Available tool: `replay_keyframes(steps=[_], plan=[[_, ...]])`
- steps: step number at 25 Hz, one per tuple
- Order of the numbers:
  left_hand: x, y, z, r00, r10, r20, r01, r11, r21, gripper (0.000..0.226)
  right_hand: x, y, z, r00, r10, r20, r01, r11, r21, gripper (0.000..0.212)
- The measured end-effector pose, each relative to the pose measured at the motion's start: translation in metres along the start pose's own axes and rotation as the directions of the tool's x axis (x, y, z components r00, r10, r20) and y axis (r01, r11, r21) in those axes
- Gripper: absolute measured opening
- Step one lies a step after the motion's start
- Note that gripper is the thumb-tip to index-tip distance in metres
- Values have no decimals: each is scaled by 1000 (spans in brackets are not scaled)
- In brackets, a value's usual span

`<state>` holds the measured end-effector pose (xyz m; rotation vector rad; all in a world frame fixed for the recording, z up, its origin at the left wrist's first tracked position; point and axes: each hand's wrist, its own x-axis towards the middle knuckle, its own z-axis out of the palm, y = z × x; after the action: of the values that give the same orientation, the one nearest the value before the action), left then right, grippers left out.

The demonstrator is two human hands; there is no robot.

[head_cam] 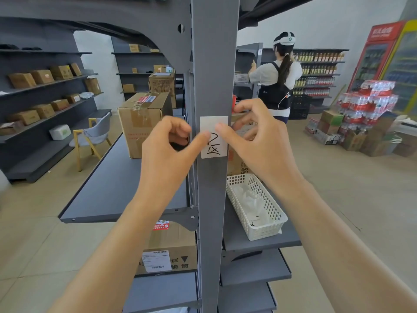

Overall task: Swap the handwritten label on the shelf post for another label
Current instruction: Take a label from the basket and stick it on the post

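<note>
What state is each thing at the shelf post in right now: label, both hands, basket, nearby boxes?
White handwritten paper label: flat on the grey metal shelf post, upright.
Left hand: thumb tip on the label's left edge.
Right hand: thumb on the label's right side.
White perforated plastic basket: on the right shelf, holding white sheets.
Taped brown cardboard box: closed, on the left shelf.

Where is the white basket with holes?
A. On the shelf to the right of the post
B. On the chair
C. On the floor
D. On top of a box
A: the basket sits on the grey shelf just right of the post, below the right hand.
</note>
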<state>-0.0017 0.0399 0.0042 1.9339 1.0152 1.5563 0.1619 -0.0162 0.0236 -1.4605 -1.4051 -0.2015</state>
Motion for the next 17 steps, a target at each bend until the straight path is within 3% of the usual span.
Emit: replay_keyframes(steps=[2, 8, 12, 17], plan=[[10, 6, 0, 999, 31, -8, -31, 995, -91, 30, 5, -3, 7, 999, -22, -43, 25, 997, 75, 36], [27, 5, -2, 983, 178, -38, -176, 983, 49, 31, 16, 6, 13, 999, -30, -20, 32, 992, 123, 30], [26, 1, -2, 970, 241, -33, -238, 969, 62, 28, 18, 12, 13, 1000, -18, 23, 13, 979, 203, 25], [18, -19, 0, 956, 289, 39, -291, 956, 42, 41, 9, 22, 11, 997, -45, 57, 35, 986, 162, 34]])
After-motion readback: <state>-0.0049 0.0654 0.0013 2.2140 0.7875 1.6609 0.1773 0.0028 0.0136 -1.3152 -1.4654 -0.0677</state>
